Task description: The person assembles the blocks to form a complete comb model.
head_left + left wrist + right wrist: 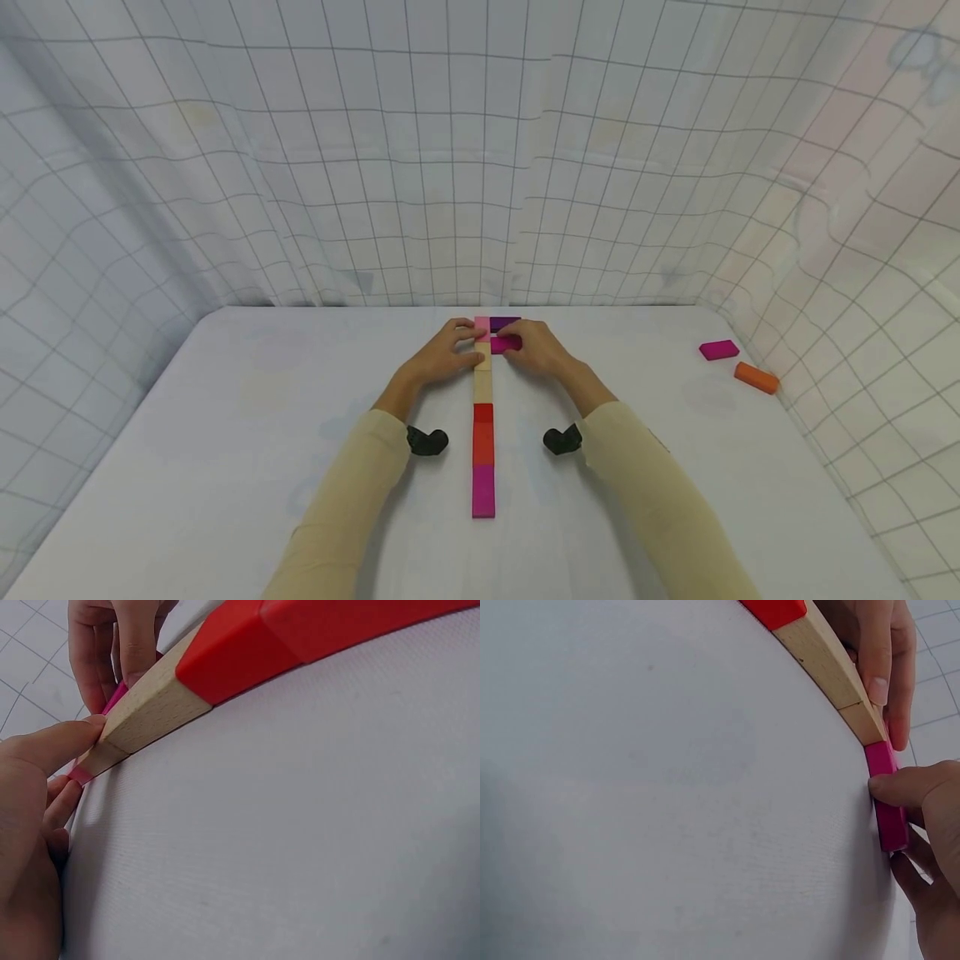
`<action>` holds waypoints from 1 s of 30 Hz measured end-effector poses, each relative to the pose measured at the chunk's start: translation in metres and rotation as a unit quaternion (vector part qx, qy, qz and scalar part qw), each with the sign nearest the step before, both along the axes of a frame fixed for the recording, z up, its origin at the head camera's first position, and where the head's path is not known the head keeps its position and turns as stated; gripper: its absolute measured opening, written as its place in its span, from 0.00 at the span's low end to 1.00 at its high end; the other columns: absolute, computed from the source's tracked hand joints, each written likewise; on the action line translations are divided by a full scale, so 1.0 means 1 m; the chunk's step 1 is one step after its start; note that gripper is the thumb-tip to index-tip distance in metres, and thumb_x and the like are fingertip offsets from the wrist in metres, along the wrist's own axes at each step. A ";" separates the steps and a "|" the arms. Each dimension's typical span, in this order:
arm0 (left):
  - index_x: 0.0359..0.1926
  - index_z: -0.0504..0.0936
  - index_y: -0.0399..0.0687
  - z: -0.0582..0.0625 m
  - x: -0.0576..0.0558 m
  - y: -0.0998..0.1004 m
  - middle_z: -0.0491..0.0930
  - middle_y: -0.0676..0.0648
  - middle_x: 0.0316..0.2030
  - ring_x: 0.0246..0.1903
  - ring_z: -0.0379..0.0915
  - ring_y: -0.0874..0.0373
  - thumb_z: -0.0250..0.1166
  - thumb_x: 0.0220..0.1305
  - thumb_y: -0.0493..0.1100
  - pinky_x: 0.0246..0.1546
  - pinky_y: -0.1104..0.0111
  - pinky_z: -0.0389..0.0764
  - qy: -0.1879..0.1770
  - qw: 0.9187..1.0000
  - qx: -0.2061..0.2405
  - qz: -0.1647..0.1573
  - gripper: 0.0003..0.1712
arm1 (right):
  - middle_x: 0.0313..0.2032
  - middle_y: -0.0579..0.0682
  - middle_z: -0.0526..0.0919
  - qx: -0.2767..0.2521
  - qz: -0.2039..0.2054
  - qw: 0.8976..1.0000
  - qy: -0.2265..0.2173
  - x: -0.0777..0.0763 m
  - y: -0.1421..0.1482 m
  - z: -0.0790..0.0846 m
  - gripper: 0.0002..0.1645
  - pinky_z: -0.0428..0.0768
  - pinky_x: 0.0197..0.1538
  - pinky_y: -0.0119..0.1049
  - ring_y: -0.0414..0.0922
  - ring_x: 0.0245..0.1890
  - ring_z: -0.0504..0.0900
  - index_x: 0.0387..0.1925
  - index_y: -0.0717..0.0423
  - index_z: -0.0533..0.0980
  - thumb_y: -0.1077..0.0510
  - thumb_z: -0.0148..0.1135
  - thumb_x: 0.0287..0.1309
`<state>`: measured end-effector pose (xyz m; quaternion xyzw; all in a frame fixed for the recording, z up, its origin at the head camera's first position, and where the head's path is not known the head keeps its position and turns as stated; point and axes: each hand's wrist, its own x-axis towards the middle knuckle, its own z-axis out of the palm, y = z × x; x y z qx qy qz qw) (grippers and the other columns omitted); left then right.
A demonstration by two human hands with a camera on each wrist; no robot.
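A straight row of blocks runs away from the body, with a magenta block [483,493] nearest, then red and orange-red blocks [483,442], wooden blocks [483,387] and a light pink block [482,323] at the far end. My left hand [442,357] rests against the row's left side, its thumb on the wood and its fingers at the pink block. Between thumb and fingers, my right hand [538,346] pinches another magenta block [884,759], whose end meets the row's right side. Just beyond it lies a dark purple block [505,322], also crosswise.
A loose magenta block [719,350] and an orange block [757,378] lie at the far right of the white table [225,450]. Grid-patterned curtains [465,167] hang behind and at both sides. Dark devices [428,442] jut inward from the sleeves.
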<state>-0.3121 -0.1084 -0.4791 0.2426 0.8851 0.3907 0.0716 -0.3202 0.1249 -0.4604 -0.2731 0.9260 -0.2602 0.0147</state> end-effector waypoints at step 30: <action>0.73 0.72 0.39 0.002 0.004 0.003 0.59 0.40 0.74 0.74 0.53 0.41 0.65 0.73 0.45 0.73 0.47 0.54 -0.003 1.000 -0.003 0.009 0.32 | 0.56 0.58 0.83 -0.015 -0.015 1.000 -0.014 0.012 0.061 0.023 0.26 0.76 0.61 0.53 0.56 0.57 0.78 0.62 0.63 0.79 0.62 0.71 0.63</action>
